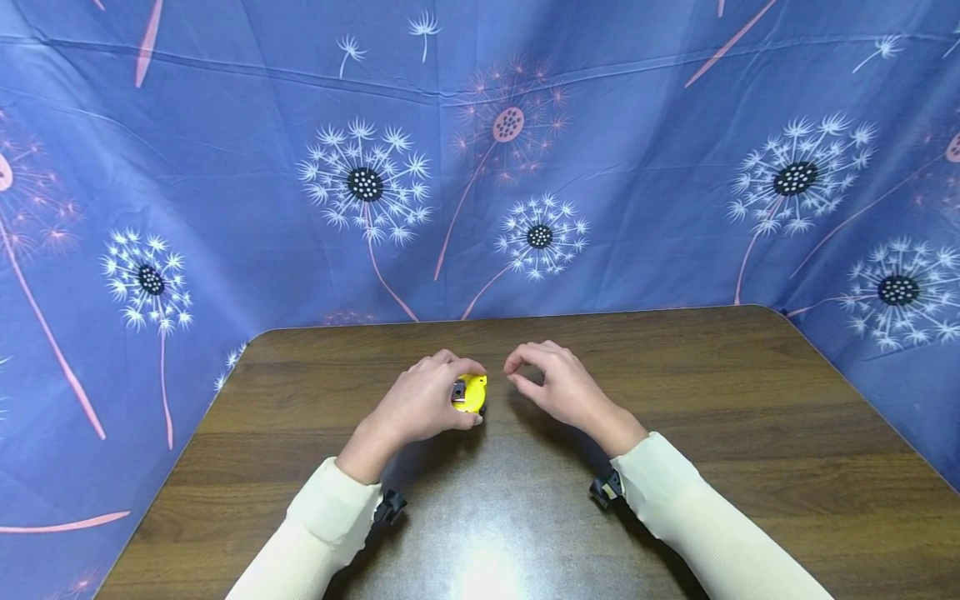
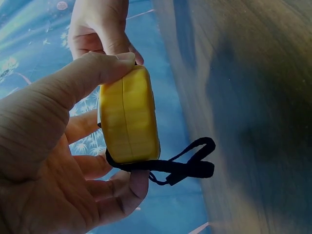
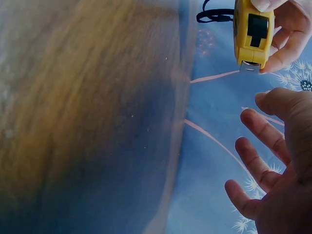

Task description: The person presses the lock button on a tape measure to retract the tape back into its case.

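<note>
A yellow tape measure (image 1: 472, 393) is gripped between the thumb and fingers of my left hand (image 1: 424, 398), raised over the table. In the left wrist view the yellow case (image 2: 129, 117) stands edge-on, with a black wrist strap (image 2: 187, 168) looped below it. The right wrist view shows its black button (image 3: 257, 30) and the metal end hook (image 3: 249, 67) at the mouth, the tape drawn in. My right hand (image 1: 562, 385) hovers just right of the case, holding nothing. Its fingers (image 3: 258, 161) are loosely bent and apart from the hook.
The brown wooden table (image 1: 720, 433) spreads beneath both hands, with a glare spot near its front. Behind and at the sides hangs a blue cloth (image 1: 637, 183) printed with dandelions. Dark wrist cameras sit under both cream sleeves (image 1: 697, 508).
</note>
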A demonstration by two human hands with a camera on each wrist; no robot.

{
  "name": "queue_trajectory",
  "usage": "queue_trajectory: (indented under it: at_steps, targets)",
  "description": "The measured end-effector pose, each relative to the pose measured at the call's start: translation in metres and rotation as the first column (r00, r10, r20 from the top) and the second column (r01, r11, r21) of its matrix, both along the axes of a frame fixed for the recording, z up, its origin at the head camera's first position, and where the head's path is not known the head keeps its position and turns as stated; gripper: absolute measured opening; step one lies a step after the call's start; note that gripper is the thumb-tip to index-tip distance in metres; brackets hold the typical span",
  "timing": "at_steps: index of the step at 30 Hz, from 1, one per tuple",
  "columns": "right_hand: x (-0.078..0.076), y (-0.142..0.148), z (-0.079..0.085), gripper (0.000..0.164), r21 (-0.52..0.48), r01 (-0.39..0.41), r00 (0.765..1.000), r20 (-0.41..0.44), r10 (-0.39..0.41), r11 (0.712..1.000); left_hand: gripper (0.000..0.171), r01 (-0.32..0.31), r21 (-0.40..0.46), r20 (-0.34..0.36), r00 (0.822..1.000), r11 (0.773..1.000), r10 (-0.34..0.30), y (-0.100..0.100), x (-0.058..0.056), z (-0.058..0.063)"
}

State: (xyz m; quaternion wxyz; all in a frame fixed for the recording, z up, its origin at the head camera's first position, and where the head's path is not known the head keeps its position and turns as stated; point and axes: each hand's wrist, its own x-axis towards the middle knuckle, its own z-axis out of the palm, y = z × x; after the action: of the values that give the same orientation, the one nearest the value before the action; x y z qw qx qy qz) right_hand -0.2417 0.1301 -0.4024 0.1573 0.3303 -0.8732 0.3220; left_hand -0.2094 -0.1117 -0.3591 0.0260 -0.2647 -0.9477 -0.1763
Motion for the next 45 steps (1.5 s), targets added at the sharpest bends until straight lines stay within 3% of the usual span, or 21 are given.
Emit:
queue_trajectory:
  at_steps: [13, 30, 45]
  targets:
    - [0.002, 0.008, -0.002, 0.024, 0.029, 0.0, 1.0, 0.007, 0.0, 1.0, 0.06, -0.007, -0.003, 0.006, 1.0, 1.0, 0.007, -0.002, 0.002, 0.0]
    - [0.009, 0.041, 0.003, 0.037, 0.177, 0.068, 0.993, 0.085, -0.084, 0.982, 0.059, -0.048, -0.004, 0.022, 0.999, 0.999, 0.048, -0.017, 0.003, -0.005]
    - [0.019, 0.08, 0.006, 0.041, 0.225, 0.092, 0.994, 0.041, -0.104, 0.97, 0.06, -0.066, 0.003, 0.009, 0.998, 0.998, 0.066, -0.038, 0.003, -0.017]
